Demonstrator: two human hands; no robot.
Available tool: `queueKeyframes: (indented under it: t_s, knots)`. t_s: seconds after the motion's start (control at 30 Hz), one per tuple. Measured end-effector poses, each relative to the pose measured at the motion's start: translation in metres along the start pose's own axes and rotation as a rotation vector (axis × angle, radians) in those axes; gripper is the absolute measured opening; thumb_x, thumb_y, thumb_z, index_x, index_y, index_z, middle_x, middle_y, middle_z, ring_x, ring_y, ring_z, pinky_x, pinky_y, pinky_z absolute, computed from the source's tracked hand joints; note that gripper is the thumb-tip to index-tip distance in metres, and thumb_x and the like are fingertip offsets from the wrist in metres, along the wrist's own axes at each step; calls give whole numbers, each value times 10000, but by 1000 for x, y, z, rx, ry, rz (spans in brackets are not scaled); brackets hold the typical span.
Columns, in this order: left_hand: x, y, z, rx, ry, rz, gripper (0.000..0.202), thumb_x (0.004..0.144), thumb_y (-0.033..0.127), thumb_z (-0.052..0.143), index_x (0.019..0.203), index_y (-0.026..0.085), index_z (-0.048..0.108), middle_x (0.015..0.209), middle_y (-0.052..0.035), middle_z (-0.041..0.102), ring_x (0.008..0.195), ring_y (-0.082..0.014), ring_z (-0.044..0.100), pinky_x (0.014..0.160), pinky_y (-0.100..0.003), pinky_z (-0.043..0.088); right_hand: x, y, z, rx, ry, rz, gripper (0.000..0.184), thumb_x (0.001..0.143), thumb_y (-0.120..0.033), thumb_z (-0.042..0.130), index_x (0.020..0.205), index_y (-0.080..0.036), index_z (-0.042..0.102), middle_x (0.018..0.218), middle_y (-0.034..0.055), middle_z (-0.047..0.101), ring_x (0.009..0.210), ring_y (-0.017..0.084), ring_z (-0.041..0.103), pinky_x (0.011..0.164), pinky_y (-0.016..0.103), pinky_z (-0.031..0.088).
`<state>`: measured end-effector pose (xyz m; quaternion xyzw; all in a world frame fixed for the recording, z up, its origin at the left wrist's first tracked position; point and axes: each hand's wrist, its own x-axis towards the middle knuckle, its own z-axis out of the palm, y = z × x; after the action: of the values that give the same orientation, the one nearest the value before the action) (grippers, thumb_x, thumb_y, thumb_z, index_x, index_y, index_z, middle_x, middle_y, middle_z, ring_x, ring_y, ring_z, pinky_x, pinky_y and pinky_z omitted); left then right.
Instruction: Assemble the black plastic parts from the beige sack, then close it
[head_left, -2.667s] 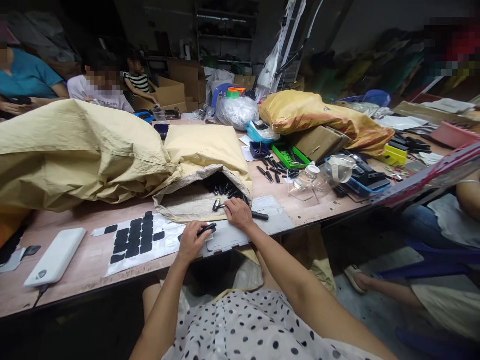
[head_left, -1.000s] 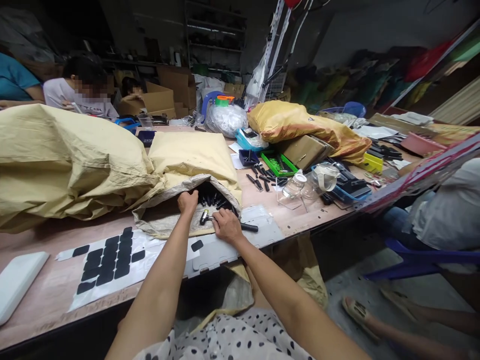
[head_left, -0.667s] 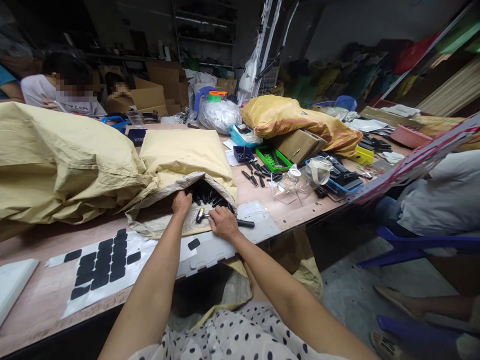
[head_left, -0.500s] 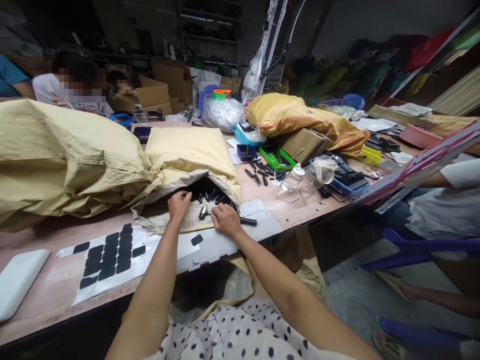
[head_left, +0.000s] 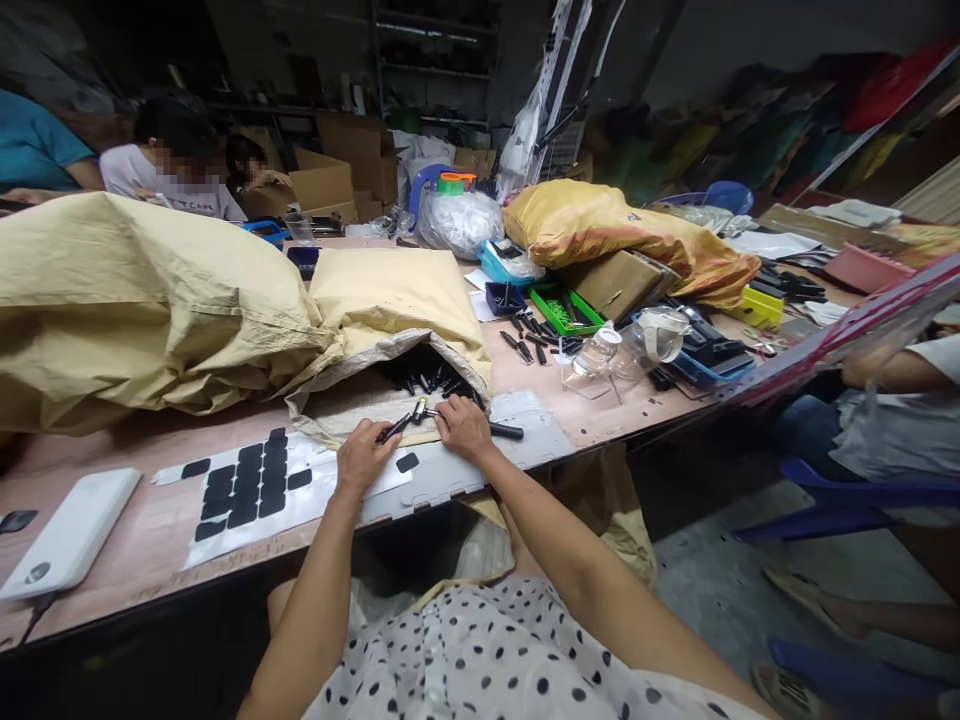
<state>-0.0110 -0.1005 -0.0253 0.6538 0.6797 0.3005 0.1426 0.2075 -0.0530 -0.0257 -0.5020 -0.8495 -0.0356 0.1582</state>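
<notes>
My left hand [head_left: 365, 456] is closed on a slim black pen-like part [head_left: 395, 428], which points toward the hammer head. My right hand [head_left: 463, 428] grips a small hammer [head_left: 507, 431]; its black handle sticks out to the right and its head lies near the black part's tip. Whether the head touches that part I cannot tell. Just beyond both hands, a cream sack [head_left: 397, 285] lies with its mouth toward me. Several black parts [head_left: 431, 381] show inside the opening. Below my hands is a grey-white board [head_left: 525, 420] at the table's edge.
Left of my hands lies a sheet with black rounded pads [head_left: 247, 480], and a white power bank [head_left: 75, 530]. A larger sack [head_left: 150, 300] bulges behind. To the right stand a green tray [head_left: 566, 310], a clear bottle [head_left: 596, 352] and loose black parts. Other people [head_left: 180, 170] sit nearby.
My left hand has come out of the sack's mouth toward me, now with a black part in it. My right hand keeps the hammer in nearly the same place. The view has shifted slightly left.
</notes>
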Motion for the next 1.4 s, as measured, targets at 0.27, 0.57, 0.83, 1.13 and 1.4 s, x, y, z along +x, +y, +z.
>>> queueKeyframes:
  t_s: [0.27,0.57,0.83,1.13,1.4]
  knots:
    - [4,-4,-1,-45,-65,0,218,805,333,654,979,263,765,909,-16,692,852,-187,651,739,-264,490,-11,-12,-12,152,29,99,238,1009,-248,457,1110,-234,672,1020,68,649,902,197,584,782,284,433]
    - [3,0,1,-9,-101,-4,233,779,335,663,968,295,793,863,-3,674,804,-176,637,676,-257,456,-19,-40,-21,399,59,111,283,1027,-276,435,1159,-257,685,1008,50,675,900,179,625,789,260,496]
    - [3,0,2,-25,-104,-18,226,793,352,674,974,296,796,863,-2,663,796,-173,630,668,-258,448,-22,-46,-22,283,0,118,253,1013,-271,474,1121,-242,701,967,54,658,842,177,626,729,253,487]
    - [3,5,-2,-59,-124,-39,135,795,328,681,875,262,767,846,7,655,785,-162,626,663,-256,437,-18,-63,-25,260,-39,61,270,1012,-261,463,1155,-245,692,969,43,659,830,163,625,714,240,473]
    - [3,5,1,-58,-101,-34,188,775,314,683,935,277,774,895,3,688,834,-176,646,719,-261,481,-4,-36,-22,170,-26,144,288,1016,-235,446,1175,-258,685,1043,51,667,892,172,619,743,249,449]
